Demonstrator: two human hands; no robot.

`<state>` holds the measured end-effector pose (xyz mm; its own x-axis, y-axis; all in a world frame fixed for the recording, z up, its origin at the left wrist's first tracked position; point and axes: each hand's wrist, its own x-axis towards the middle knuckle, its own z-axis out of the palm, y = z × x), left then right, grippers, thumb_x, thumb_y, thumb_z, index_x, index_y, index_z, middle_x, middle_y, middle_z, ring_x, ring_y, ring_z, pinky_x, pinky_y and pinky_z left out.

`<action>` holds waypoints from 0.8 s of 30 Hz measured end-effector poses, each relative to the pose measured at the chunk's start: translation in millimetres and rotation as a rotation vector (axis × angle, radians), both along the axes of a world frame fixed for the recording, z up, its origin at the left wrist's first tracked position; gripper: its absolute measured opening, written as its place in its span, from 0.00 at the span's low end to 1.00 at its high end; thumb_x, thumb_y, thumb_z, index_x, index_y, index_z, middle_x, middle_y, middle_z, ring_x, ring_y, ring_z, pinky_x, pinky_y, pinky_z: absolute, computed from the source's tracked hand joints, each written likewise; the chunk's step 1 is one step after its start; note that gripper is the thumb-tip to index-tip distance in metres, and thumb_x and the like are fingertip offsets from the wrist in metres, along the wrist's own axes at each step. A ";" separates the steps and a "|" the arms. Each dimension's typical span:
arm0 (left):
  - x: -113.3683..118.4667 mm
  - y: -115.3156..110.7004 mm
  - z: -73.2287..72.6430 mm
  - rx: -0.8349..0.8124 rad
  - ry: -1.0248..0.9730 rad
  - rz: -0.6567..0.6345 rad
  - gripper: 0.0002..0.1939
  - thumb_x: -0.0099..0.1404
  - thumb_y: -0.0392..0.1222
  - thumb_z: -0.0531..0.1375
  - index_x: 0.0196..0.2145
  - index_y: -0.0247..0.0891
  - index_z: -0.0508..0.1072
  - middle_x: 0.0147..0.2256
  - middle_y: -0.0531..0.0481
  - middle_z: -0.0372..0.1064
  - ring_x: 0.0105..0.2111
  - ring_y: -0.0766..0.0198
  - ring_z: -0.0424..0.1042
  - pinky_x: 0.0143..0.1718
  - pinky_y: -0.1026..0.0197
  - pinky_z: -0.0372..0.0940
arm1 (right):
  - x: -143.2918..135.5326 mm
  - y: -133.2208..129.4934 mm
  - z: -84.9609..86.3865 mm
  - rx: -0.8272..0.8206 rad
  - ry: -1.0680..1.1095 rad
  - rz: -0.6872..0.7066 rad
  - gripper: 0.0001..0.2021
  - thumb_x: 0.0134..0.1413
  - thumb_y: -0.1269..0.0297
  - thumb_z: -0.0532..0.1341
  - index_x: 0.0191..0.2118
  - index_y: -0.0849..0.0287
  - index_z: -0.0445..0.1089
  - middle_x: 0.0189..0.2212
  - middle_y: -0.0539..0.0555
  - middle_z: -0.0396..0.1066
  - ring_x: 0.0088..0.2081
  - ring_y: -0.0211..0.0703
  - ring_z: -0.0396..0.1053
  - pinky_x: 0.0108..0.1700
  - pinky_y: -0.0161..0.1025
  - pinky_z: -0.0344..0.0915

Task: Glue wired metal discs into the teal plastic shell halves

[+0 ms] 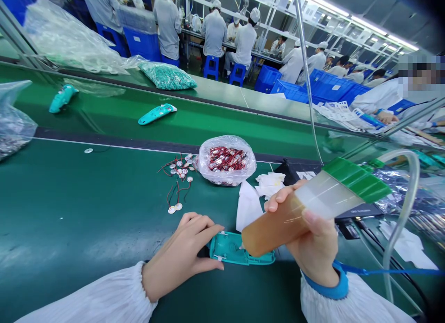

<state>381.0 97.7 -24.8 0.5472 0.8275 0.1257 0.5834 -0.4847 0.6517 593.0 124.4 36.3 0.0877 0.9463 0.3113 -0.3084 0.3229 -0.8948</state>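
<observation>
My left hand (pixel 187 249) grips the left end of a teal plastic shell (pixel 229 248), thumb and fingers on its two long edges. The shell lies open side up on the green mat. In my right hand (pixel 313 239) is a tilted bottle (pixel 278 223) of amber liquid with a green cap and a clear tube. Its lower end is over the shell's middle and hides part of the inside; whether it touches cannot be made out. Small discs with red and black wires (pixel 178 206) lie beyond my left hand, beside a plastic bag (pixel 227 177) full of more such discs.
White cloths (pixel 248 205) lie beyond the shell. A green conveyor belt (pixel 114 112) crosses behind, carrying teal parts (pixel 157 114). Cables (pixel 378 249) and the bottle's tube (pixel 412 198) are at the right. Bags stand at the left. Other people work in the background.
</observation>
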 end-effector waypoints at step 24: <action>-1.2 -1.2 -3.5 0.000 -0.002 0.007 0.24 0.56 0.53 0.65 0.49 0.46 0.69 0.39 0.51 0.67 0.39 0.59 0.63 0.41 0.58 0.60 | 0.7 -0.5 2.9 0.013 0.031 -0.033 0.15 0.43 0.58 0.65 0.37 0.55 0.65 0.26 0.48 0.70 0.26 0.41 0.69 0.28 0.39 0.69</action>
